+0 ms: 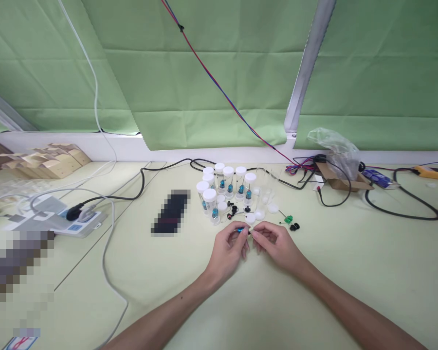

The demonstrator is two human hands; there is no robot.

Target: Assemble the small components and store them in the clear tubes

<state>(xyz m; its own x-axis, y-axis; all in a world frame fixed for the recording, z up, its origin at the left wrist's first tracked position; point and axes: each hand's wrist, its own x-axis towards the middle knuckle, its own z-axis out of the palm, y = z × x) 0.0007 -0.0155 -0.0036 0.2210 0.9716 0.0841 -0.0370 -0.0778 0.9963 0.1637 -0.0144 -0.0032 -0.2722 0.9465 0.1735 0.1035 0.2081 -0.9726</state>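
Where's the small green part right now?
In the head view, the small green part lies on the table right of centre, just beyond the right hand and beside a small black part.

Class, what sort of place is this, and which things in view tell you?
Probably a workshop or lab: capped clear vials holding blue parts, a power strip with plugs in it, and a long red-and-blue cable.

blue piece (240,230): mostly hidden by left hand (227,245) | dark slab (171,211): pixelated | yellow tool (432,173): cut by right edge
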